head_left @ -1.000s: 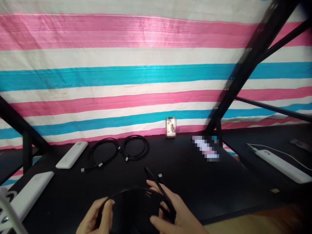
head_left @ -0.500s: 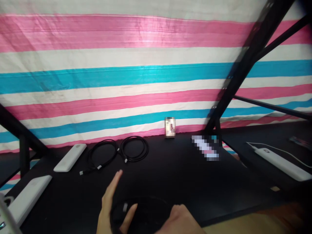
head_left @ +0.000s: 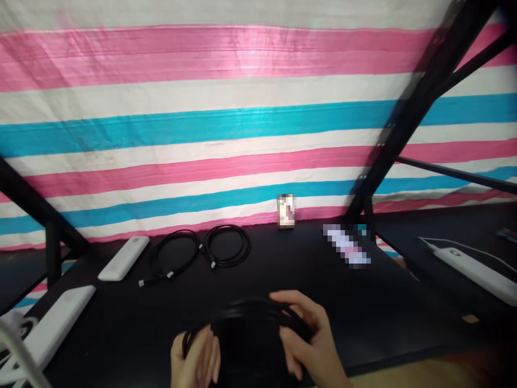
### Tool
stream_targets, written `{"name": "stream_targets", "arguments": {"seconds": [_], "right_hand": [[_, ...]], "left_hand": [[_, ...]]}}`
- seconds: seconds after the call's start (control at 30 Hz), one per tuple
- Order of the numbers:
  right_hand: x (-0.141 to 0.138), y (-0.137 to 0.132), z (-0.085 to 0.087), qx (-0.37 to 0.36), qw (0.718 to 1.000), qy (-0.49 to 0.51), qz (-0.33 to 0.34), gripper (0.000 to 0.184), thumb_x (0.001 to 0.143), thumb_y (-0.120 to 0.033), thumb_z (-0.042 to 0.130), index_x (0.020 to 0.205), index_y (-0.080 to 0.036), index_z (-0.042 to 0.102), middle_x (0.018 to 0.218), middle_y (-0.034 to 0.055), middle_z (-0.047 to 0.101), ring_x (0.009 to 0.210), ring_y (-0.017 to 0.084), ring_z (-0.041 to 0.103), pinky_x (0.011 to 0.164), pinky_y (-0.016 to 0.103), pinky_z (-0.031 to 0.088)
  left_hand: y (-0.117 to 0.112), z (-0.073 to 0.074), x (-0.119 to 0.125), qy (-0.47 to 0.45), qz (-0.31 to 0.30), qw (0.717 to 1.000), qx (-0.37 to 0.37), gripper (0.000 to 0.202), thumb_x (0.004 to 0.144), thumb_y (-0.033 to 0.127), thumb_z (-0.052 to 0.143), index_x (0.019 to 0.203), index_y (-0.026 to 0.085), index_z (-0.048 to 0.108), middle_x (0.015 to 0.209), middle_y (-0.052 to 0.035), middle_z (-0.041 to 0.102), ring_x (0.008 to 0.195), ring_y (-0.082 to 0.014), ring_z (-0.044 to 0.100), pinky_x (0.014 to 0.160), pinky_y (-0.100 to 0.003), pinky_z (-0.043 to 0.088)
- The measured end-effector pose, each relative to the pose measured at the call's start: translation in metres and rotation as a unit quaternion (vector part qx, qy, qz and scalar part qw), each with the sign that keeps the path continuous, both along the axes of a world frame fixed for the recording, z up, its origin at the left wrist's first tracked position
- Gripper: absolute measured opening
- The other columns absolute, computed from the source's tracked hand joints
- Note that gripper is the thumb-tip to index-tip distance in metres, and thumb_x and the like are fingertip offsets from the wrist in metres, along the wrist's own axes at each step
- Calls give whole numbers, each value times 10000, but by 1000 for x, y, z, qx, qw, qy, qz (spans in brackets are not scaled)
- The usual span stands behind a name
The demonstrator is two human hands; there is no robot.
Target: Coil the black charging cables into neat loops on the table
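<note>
A black cable (head_left: 246,309), wound in a loop and blurred along its top, is held between my two hands near the front of the black table. My left hand (head_left: 194,355) is closed around the loop's left side, its fingers curled. On the right side, my right hand (head_left: 309,339) grips the bundled strands between thumb and fingers. The lower part of the loop is hard to make out against the dark surface. Beyond my hands lie two more coiled black cables, a left one (head_left: 155,269) and a right one (head_left: 247,257), with pale metal plugs.
Two white power strips, a far one (head_left: 124,258) and a nearer one (head_left: 60,328), lie on the left. A small pixelated box (head_left: 286,212) stands at the back; a pixelated packet (head_left: 347,245) lies right of it. A white corded device (head_left: 472,272) rests beyond the black frame (head_left: 390,156).
My left hand has gone from spread fingers to closed around the cable. My right hand has moved up and now grips the loop, which is raised. The view has shifted slightly.
</note>
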State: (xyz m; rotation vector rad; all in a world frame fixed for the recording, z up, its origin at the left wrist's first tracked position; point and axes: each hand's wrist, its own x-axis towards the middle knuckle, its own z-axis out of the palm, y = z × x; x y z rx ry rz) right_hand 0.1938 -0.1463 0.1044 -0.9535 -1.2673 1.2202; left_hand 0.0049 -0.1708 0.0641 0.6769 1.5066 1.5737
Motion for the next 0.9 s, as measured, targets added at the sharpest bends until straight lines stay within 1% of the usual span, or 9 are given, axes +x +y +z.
{"name": "stream_targets", "arguments": {"seconds": [0.1, 0.17, 0.3, 0.4, 0.53, 0.63, 0.73, 0.8, 0.9], "right_hand": [[-4, 8, 15, 51, 992, -111, -14, 318, 707, -216, 672, 1024, -205, 665, 581, -28, 588, 453, 86, 547, 441, 170, 462], [-5, 8, 26, 65, 984, -165, -26, 338, 675, -196, 679, 1013, -218, 672, 679, -7, 626, 550, 107, 594, 471, 161, 473], [-12, -1, 41, 40, 964, -253, 71, 233, 635, -210, 718, 865, -241, 718, 486, -60, 537, 420, 79, 494, 395, 138, 400], [-20, -8, 40, 42, 949, -301, 80, 66, 619, -254, 759, 647, -225, 707, 421, -60, 514, 399, 75, 467, 381, 140, 366], [-21, -7, 26, 124, 938, -314, 83, 174, 718, -338, 707, 594, -217, 707, 439, -38, 599, 397, 76, 506, 468, 164, 409], [-13, -4, 12, 179, 936, -289, 88, 204, 769, -379, 658, 641, -239, 734, 455, -29, 629, 369, 86, 520, 540, 205, 451], [-3, -4, -5, 192, 945, -244, 107, 285, 764, -497, 623, 636, -272, 742, 433, -17, 604, 378, 126, 543, 503, 241, 463], [2, -6, -15, 174, 953, -222, 113, 372, 749, -589, 590, 615, -277, 740, 392, -7, 561, 377, 149, 543, 464, 260, 460], [3, -6, -24, 156, 958, -204, 127, 497, 739, -688, 514, 578, -271, 732, 331, -3, 497, 349, 155, 521, 445, 272, 456]], "left_hand": [[0, 2, 3, -22, 22, 999, -26, 284, 570, 459, 746, 633, 213, 619, 501, 16, 605, 478, -160, 614, 460, -252, 513], [1, 1, 0, 26, -8, 999, -18, 275, 557, 447, 754, 593, 202, 635, 482, 13, 594, 468, -162, 596, 456, -254, 504], [4, -3, -9, 172, -85, 981, 28, 237, 546, 416, 748, 579, 185, 707, 515, -24, 636, 494, -195, 587, 487, -288, 495], [9, 0, -12, 227, -69, 970, 62, 257, 599, 428, 702, 496, 196, 657, 504, -22, 615, 502, -184, 565, 499, -274, 465], [16, 8, -9, 248, -76, 964, 62, 439, 751, 466, 565, 420, 200, 453, 413, 27, 402, 398, -105, 386, 409, -232, 336], [24, 7, -6, 261, -109, 959, 19, 397, 816, 493, 470, 545, 204, 497, 527, 11, 478, 510, -137, 479, 497, -247, 404], [32, -1, -3, 271, -53, 961, -11, 381, 777, 549, 495, 881, 194, 587, 915, -78, 619, 871, -234, 581, 761, -355, 470], [35, -5, -1, 214, -9, 977, -20, 539, 753, 582, 502, 1101, 170, 509, 1118, -138, 578, 1029, -269, 558, 858, -406, 451], [33, -1, -1, 76, -68, 994, -43, 654, 756, 568, 518, 1246, 154, 390, 1162, -166, 593, 1024, -265, 600, 879, -405, 455]]}}
